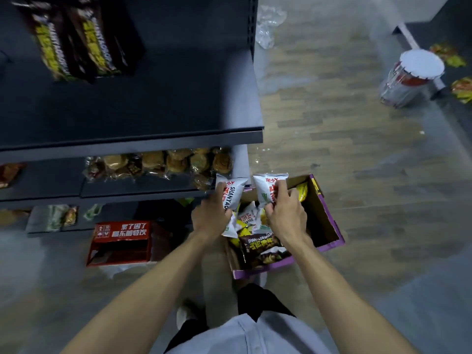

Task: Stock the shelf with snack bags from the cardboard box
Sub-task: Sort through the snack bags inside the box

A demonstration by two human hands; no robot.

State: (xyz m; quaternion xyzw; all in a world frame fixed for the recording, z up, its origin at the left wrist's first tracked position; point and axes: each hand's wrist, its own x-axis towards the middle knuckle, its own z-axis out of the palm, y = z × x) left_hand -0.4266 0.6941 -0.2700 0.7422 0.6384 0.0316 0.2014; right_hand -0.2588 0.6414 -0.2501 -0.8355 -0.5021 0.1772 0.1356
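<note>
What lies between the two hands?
Head view: loose snack bags in the cardboard box. The left hand grips the left white bag, the right hand the right white bag.

Box on floor, just right of shelf; bags inside it; crate left of box; can well apart, behind right.

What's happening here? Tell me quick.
A person is standing over the cardboard box on the floor, beside the dark shelf. The left grip holds a white snack bag and the right grip holds a second white bag, both held up over the box. More bags lie in the box. The shelf carries two dark bags at its back.
</note>
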